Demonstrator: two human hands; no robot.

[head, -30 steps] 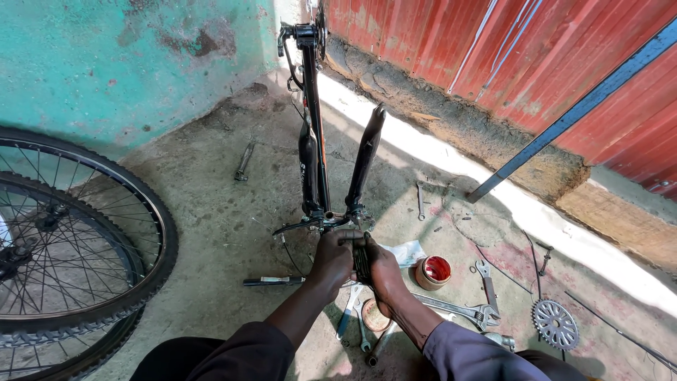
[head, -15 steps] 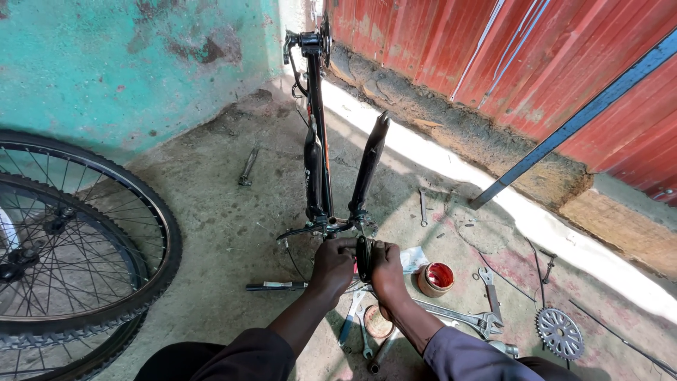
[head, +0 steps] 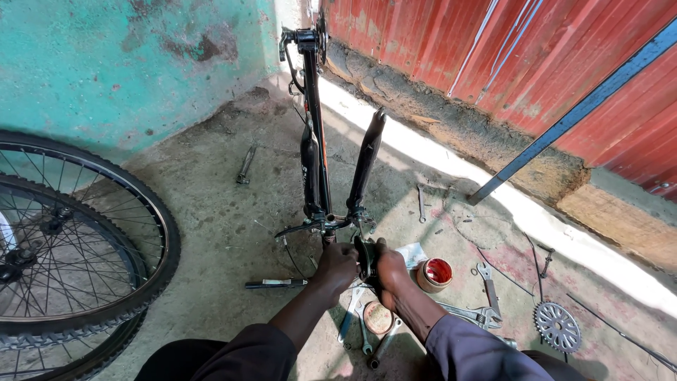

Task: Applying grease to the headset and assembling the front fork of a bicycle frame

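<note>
Both hands were closed together around the dark end of a bicycle frame that stood upended near the middle of the floor, the left hand gripping from the nine o'clock side and the right hand from three o'clock, with the black part clamped between them. That two-sided grip looked meant to steady the frame while the part was worked, since the frame stood on its own with nothing else propping it. The black fork leg rose beside the frame toward twelve o'clock. Tools lay within easy reach, likely put there for that reason: an open tin of red grease just at three o'clock of the right hand, its round lid at six o'clock, spanners toward four o'clock, a toothed chain ring farther out the same way, and a dark rod at nine o'clock of the left hand. A wheel with its tyre lay flat at nine o'clock. The ground was rough, stained concrete, half in shade. A patchy teal wall closed the far left, a red corrugated metal wall ran along the right above a crumbling base, and a blue bar leaned against it.
</note>
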